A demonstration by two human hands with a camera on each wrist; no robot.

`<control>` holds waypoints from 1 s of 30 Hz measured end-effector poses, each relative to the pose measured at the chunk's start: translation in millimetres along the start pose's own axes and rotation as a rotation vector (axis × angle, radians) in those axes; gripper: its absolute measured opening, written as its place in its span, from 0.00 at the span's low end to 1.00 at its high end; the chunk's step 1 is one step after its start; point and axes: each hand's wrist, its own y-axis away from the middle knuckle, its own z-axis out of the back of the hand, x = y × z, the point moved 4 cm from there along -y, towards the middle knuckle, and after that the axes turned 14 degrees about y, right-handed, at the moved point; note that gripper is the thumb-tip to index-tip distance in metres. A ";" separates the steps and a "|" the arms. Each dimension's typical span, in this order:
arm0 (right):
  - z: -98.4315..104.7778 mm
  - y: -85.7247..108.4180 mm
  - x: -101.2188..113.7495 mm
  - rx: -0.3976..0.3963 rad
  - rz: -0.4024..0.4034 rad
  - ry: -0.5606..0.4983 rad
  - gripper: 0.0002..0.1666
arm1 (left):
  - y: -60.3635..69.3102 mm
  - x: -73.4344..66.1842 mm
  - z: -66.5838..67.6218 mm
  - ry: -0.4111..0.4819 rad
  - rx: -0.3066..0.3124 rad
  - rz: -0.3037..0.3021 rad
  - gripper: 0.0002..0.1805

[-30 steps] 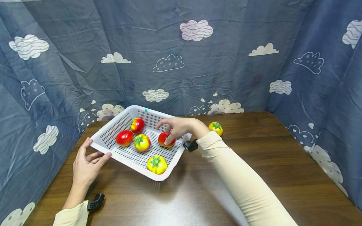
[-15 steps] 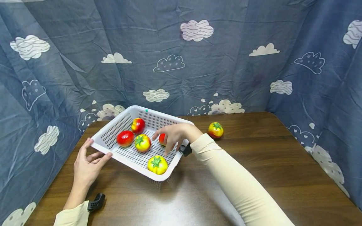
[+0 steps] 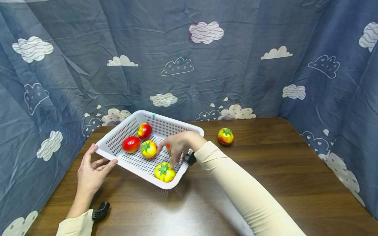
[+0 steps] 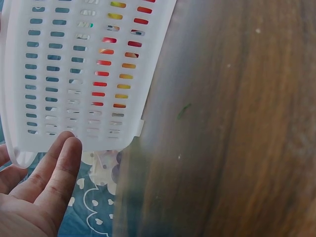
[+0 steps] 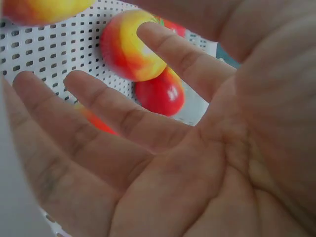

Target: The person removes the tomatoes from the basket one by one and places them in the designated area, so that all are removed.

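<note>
My left hand [image 3: 91, 175] grips the left corner of the white perforated basket [image 3: 134, 166], thumb at the rim; its fingers [image 4: 64, 173] show against the outer wall in the left wrist view. My right hand [image 3: 180, 144] hangs inside the basket with fingers spread and holds nothing. Its thumb tip is at the yellow tomato [image 3: 164, 173]; whether it touches is unclear. The index finger is beside the red-yellow tomato [image 3: 149, 149], also under that hand's fingers in the right wrist view [image 5: 123, 49]. A red fruit [image 3: 168, 147] is mostly hidden behind the right hand.
Two more fruits lie in the basket: a red one [image 3: 131, 144] at the left and a red-yellow one [image 3: 144, 131] at the back. Another tomato [image 3: 225, 136] sits on the wooden table [image 3: 265, 170], right of the basket. A cloud-print curtain [image 3: 224, 78] stands behind.
My right hand has come off the red fruit, leaving it in the basket, and has moved toward the front, over the yellow tomato. The left hand and basket have hardly moved.
</note>
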 end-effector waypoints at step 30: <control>-12.4 -12.6 17.4 0.156 -0.057 -0.030 0.42 | -2.4 1.8 0.8 -0.024 0.016 -0.009 0.52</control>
